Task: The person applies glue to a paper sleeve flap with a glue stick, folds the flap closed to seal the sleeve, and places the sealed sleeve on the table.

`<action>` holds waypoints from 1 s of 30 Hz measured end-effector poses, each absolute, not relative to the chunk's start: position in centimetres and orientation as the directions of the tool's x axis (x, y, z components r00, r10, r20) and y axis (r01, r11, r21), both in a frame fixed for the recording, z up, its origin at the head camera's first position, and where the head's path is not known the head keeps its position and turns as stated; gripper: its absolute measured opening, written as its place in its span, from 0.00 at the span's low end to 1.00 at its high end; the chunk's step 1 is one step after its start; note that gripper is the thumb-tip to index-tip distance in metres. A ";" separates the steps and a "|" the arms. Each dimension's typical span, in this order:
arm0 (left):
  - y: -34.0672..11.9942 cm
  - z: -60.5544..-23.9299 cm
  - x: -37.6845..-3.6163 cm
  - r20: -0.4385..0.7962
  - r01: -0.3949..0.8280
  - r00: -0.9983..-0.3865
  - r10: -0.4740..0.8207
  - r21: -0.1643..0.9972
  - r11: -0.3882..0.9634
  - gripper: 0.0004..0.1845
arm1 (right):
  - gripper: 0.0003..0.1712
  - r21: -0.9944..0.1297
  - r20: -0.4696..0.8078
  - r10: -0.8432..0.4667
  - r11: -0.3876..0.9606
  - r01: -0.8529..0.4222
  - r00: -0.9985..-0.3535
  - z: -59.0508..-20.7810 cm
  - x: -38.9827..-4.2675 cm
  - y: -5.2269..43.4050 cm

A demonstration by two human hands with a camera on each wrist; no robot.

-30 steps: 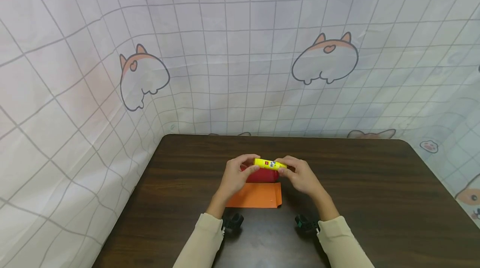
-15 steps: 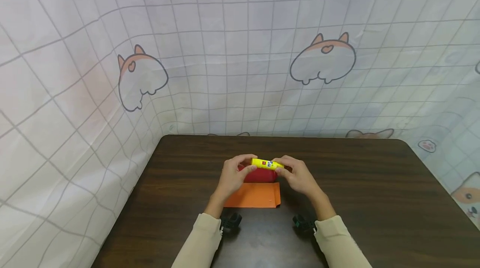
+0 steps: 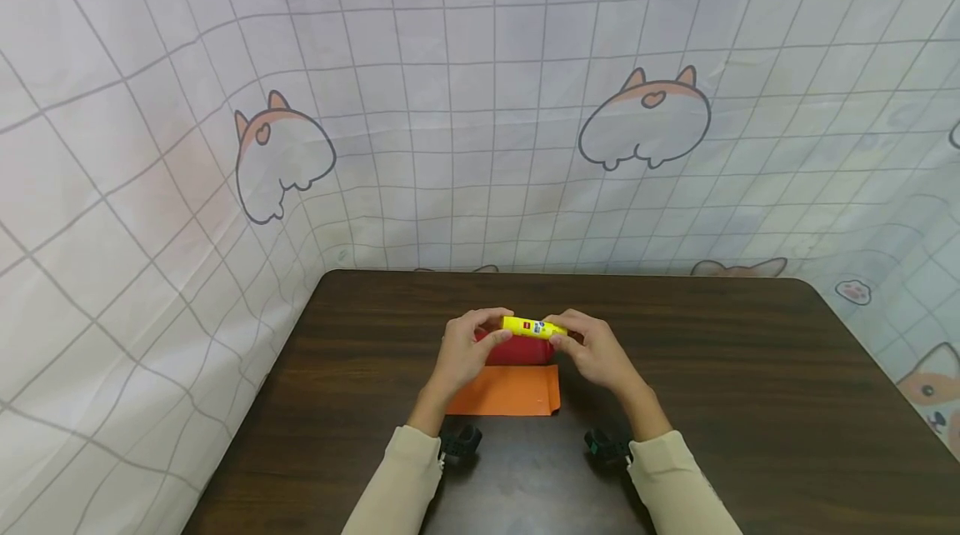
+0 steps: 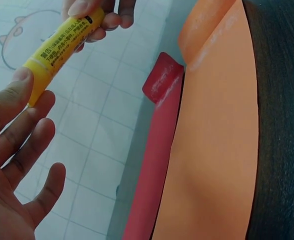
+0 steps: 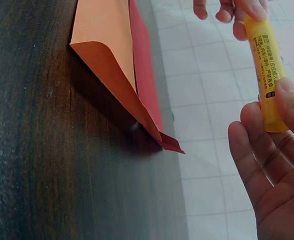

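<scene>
A yellow glue stick (image 3: pixel 534 327) with dark print is held level between both hands, above the table. My left hand (image 3: pixel 465 350) pinches its left end between thumb and index finger, other fingers spread in the left wrist view. At the opposite end, the thumb and fingers of my right hand (image 3: pixel 597 354) grip it. Below lies a sheet of orange paper (image 3: pixel 502 392), and behind that a red paper (image 3: pixel 517 354), partly covered by the hands. The left wrist view shows whitish smears on the orange flap (image 4: pixel 202 35) and red flap (image 4: pixel 162 77). Another orange flap (image 5: pixel 119 80) stands folded up.
The dark wood-grain table (image 3: pixel 712 385) reaches back to a white gridded cloth (image 3: pixel 480 143) printed with cartoon animals. Black wrist devices sit at the left cuff (image 3: pixel 461 441) and right cuff (image 3: pixel 606 445).
The hands and glue stick shift slightly left in the head view, together with the table and backdrop. Both hands keep the same grip on the stick throughout.
</scene>
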State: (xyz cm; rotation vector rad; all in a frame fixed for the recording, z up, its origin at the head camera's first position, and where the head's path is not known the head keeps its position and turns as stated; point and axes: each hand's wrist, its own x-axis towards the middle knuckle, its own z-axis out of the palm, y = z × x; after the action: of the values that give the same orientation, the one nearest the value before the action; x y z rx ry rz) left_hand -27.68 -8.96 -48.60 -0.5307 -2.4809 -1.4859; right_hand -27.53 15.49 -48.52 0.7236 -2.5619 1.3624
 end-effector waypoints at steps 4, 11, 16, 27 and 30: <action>-9.0 -48.4 -27.6 0.350 0.401 -0.916 0.197 0.807 0.433 0.16 | 0.15 -0.739 0.350 -0.345 0.470 -0.483 -0.871 -48.4 -27.5 15.4; -9.0 -48.3 -27.6 0.350 0.403 -0.915 0.200 0.803 0.440 0.16 | 0.15 -0.735 0.356 -0.348 0.469 -0.490 -0.867 -48.3 -27.5 15.4; -9.1 -48.4 -27.7 0.355 0.410 -0.912 0.205 0.794 0.449 0.15 | 0.15 -0.734 0.356 -0.347 0.471 -0.490 -0.868 -48.4 -27.5 15.5; -9.1 -48.6 -27.8 0.369 0.420 -0.907 0.200 0.793 0.441 0.16 | 0.15 -0.727 0.358 -0.348 0.478 -0.493 -0.866 -48.3 -27.5 15.4; -9.1 -48.6 -27.8 0.370 0.420 -0.908 0.198 0.791 0.445 0.16 | 0.15 -0.721 0.356 -0.349 0.487 -0.492 -0.867 -48.3 -27.5 15.4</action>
State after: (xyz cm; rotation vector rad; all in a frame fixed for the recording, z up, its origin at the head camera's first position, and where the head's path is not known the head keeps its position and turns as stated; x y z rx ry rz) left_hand -27.83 -9.11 -48.64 -0.5383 -2.4730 -1.4496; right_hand -27.49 15.37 -48.35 0.7317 -2.5666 1.3248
